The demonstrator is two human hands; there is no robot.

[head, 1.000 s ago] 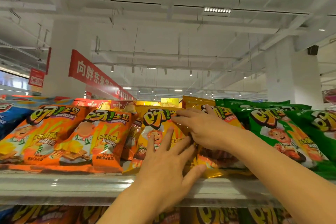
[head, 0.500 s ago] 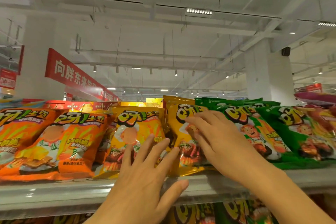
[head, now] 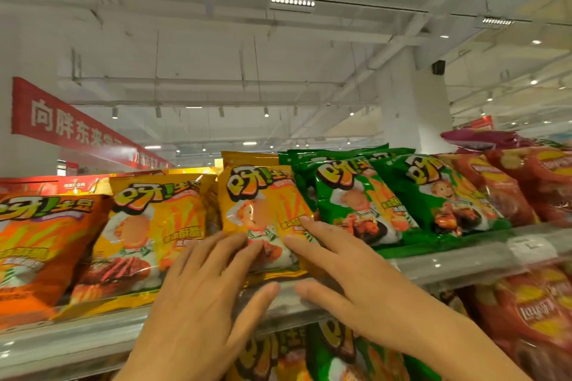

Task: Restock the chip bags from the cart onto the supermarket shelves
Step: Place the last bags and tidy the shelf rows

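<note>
Shelf (head: 448, 260): both hands flat on yellow bag (head: 263, 204).

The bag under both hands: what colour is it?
Yellow-orange bag, between another yellow one and the green bags; head view.

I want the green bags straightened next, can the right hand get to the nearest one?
Probably yes: the right hand rests on the yellow bag directly beside the green bag, with nothing between them.

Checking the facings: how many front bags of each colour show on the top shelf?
Orange bag: 1
Yellow bags: 2
Green bags: 2
Red bags: 2
Total: 7
</note>
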